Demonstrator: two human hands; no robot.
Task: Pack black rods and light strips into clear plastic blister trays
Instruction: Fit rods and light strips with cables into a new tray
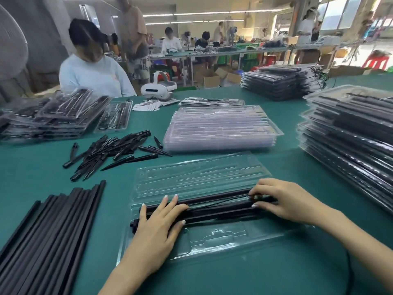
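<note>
From the head camera, the green tabletop [287,167] is lying crowded on three sides. An open clear blister tray [212,237] is sitting at the centre, its near edge running just beside the person's forearms, with bare green cloth stretching free at 6 o'clock and in a strip at 3 o'clock between the tray and a tall stack of packed trays [350,133]. A stack of empty trays [221,128] is standing at 12 o'clock, just beyond the open tray's far flap.

The left hand [157,228] is lying flat, fingers straight and spread, pressing down on the left end of the black rods [214,211] resting in the tray's channels. The right hand [282,201] is bending its fingers over the rods' right end, fingertips seeming to be pinching a thin dark cord there, though blur is making that hard to confirm.

At least two rods are showing in the tray. A sheaf of loose black rods [49,235], more than ten, is fanning out at 8 o'clock. A heap of black spikes [114,152], too tangled to count, is lying at 10 o'clock. Another pile of packed trays [53,118] is sitting further out at 10 o'clock, and one more stack [276,81] at 1 o'clock. A person in a pale shirt [95,75] is sitting across at 11 o'clock.
</note>
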